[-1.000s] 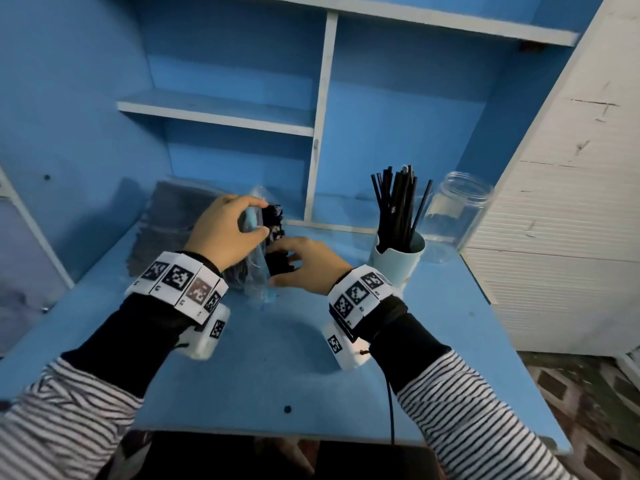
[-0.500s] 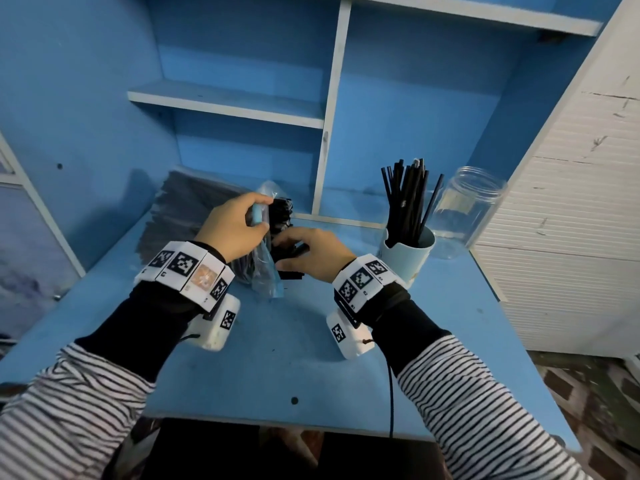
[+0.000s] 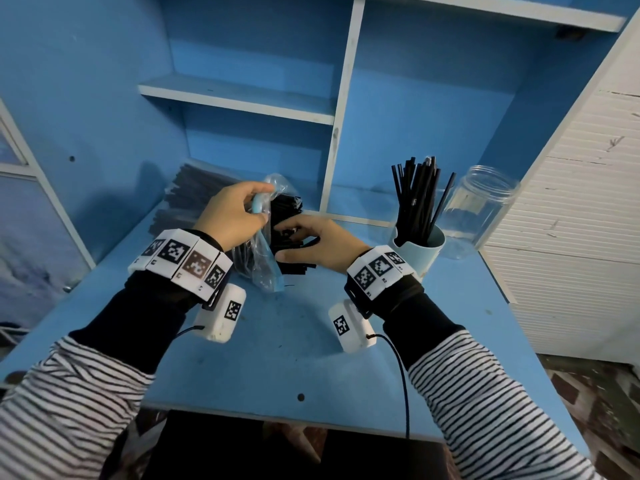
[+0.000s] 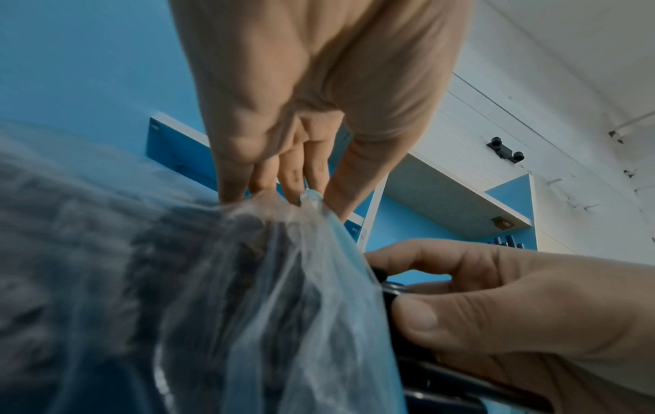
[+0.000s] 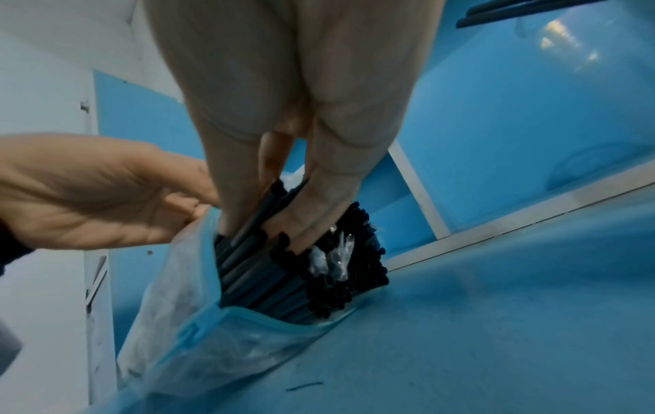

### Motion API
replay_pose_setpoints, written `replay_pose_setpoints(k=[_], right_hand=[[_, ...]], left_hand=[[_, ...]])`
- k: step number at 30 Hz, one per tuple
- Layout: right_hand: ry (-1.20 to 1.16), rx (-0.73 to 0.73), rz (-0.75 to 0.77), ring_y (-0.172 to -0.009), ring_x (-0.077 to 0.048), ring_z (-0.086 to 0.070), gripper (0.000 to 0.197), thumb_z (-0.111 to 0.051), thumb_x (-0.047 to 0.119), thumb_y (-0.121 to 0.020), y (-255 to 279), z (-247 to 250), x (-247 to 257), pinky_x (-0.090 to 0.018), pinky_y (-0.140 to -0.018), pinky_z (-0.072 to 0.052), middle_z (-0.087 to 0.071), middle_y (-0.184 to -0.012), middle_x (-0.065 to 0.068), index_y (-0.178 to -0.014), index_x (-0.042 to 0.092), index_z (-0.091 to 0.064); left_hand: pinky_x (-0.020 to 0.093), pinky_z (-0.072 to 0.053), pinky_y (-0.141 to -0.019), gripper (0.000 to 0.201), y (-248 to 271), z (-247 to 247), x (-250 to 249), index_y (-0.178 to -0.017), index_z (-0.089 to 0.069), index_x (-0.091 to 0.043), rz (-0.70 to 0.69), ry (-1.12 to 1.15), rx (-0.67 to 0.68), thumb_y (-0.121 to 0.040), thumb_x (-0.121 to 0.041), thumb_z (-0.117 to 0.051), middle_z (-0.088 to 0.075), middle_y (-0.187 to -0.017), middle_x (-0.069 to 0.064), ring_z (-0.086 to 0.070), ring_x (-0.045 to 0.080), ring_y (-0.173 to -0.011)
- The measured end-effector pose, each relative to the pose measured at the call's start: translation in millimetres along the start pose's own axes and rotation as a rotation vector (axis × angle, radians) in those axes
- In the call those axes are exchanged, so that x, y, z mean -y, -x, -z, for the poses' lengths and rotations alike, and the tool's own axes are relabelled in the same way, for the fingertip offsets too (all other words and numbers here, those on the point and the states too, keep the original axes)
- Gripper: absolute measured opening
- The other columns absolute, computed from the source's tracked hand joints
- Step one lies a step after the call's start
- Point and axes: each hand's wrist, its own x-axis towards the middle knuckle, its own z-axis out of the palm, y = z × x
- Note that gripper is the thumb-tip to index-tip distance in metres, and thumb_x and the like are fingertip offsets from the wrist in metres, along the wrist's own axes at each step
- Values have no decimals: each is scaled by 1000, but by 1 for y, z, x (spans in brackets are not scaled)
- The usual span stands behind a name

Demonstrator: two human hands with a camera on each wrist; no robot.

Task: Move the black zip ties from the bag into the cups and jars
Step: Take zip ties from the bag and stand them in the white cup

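Two hands work the bag [image 3: 258, 258]: left hand [image 3: 230, 220] pinches its mouth up; right hand [image 3: 317, 242] curls round the zip ties [image 5: 301, 263] inside, lying lengthwise toward the far-left; cup [image 3: 420, 252] waits right.

the blue desk [image 3: 277, 341] carries a clear plastic bag [image 3: 263, 268] of black zip ties [image 3: 291, 237] near its middle. a light blue cup [image 3: 420, 251] holding upright ties stands to the right, with a clear jar [image 3: 481, 206] just beside it. a dark flat stack [image 3: 183, 202] lies at the back left.
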Motion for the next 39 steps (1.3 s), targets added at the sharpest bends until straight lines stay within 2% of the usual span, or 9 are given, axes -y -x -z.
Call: replay_pose_setpoints(k=[6,13,16,18,24,30,33,36,39], right_hand=[[-63,-148,28,-94,-8,-63,29,-75,16,-82,0,1,-4,-21,-92,-48,-70,-103,4,-110,21,-73],[-78,-120,-3,-83,-2,-61,24,-72,12,-85,14,34,-15,-19,-84,-48,-68,-97,5,-104,25,-69],[-144,-19,-63,-81,-13,-61,32,-71,19,-86,19,29,-14,-26,-84,-55,-62,-111,-13,-115,26,-59],[-191,33,-73,-90,-18,-63,42,-72,20,-86,19,20,-14,-32,-85,-58,-60,-113,-12,-124,26,-55],[-354,-141,-8,-97,-28,-67,29,-66,0,-87,10,4,-15,-29,-80,-59,-64,-113,-20,-115,7,-65],[-373,-175,53,-96,-13,-68,32,-65,2,-88,11,4,-16,-30,-91,-55,-69,-105,2,-117,16,-66],[-354,-299,39,-93,-19,-68,26,-69,8,-87,9,6,-21,-41,-91,-55,-69,-100,-2,-111,17,-68],[-344,-350,21,-90,-22,-68,20,-70,8,-86,7,8,-25,-45,-88,-56,-66,-94,-4,-104,15,-65],[-335,-278,47,-101,-25,-68,21,-67,9,-89,8,5,-21,-46,-96,-52,-70,-104,-6,-106,19,-69]], left_hand=[[19,-34,-94,51,1,0,2,-133,-56,-21,11,31,-36,-86,0,-61,-56,-135,-5,-49,3,-112],[19,-33,-94,52,1,1,2,-135,-54,-20,12,40,-31,-87,0,-61,-53,-138,-3,-46,2,-114],[19,-34,-94,53,0,-1,2,-134,-54,-21,17,55,-40,-86,0,-61,-54,-137,-4,-48,4,-116],[19,-35,-92,53,-1,-2,3,-133,-55,-21,20,69,-41,-85,0,-62,-55,-135,-3,-51,5,-115],[20,-36,-92,53,-1,-2,5,-132,-55,-23,26,57,-39,-85,-1,-62,-56,-133,-5,-53,7,-116],[20,-36,-91,52,-1,-1,3,-133,-55,-23,20,40,-44,-86,-2,-62,-54,-136,-5,-50,5,-115],[21,-36,-95,52,0,-2,3,-134,-54,-24,27,38,-36,-87,-4,-61,-54,-138,-5,-51,10,-122],[24,-35,-99,49,2,-2,0,-135,-52,-24,29,6,-34,-89,-13,-63,-53,-139,-5,-50,14,-125],[28,-34,-103,56,6,-9,-9,-137,-48,-22,29,-47,-44,-86,-38,-67,-48,-143,-4,-45,16,-130]])
